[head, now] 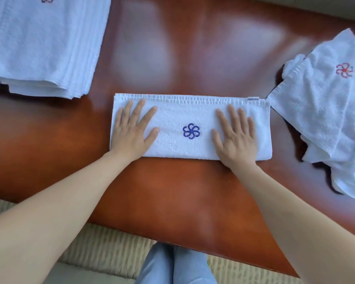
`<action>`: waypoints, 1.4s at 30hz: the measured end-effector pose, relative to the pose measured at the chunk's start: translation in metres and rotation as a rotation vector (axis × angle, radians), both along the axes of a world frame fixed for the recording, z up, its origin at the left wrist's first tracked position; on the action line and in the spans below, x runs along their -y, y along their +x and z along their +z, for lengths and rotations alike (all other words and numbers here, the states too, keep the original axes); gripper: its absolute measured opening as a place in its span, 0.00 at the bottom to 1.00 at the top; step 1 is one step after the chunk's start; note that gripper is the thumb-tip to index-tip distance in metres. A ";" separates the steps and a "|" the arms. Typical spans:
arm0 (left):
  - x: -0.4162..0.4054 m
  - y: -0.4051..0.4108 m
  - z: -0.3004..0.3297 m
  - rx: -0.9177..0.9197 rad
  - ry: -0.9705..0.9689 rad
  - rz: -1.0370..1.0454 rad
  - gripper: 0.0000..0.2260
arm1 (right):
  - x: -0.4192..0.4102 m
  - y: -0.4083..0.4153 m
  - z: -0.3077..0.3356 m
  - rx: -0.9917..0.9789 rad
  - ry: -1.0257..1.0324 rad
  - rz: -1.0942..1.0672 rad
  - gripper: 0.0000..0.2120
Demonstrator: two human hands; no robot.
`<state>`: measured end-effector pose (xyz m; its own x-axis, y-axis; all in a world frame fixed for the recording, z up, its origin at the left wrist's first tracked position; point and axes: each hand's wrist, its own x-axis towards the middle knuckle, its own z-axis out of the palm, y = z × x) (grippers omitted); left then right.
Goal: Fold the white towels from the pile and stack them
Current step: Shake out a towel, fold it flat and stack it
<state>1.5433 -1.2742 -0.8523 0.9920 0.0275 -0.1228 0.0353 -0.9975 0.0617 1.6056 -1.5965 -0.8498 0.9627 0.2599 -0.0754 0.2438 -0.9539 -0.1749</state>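
A towel (191, 126) is laid as a long folded strip on the table (172, 191), a blue flower mark at its middle. It is being smoothed, by the look of it, with the lengthwise fold made and the cross fold not yet done. For the next move one end would likely need to be pinched and carried over the other, edges matched. The left hand (133, 130) is pressed flat on the strip's left part, fingers spread; the right hand (237, 136) is pressed flat on the right part, likewise spread. Nothing is pinched. The stack (39, 48) of folded towels is seen far left, well apart; the pile (332, 111) lies at right, one corner just beside the strip's end.
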 end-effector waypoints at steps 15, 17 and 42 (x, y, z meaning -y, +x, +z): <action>0.002 -0.046 0.029 -0.263 -0.008 0.158 0.30 | 0.030 -0.014 0.029 -0.206 -0.158 0.025 0.30; 0.013 -0.036 0.042 -0.324 -0.037 0.183 0.28 | 0.046 -0.016 0.044 -0.260 -0.133 -0.092 0.30; 0.248 0.187 0.093 -0.683 -0.284 -0.126 0.03 | 0.102 0.003 0.094 -1.117 0.931 -1.058 0.19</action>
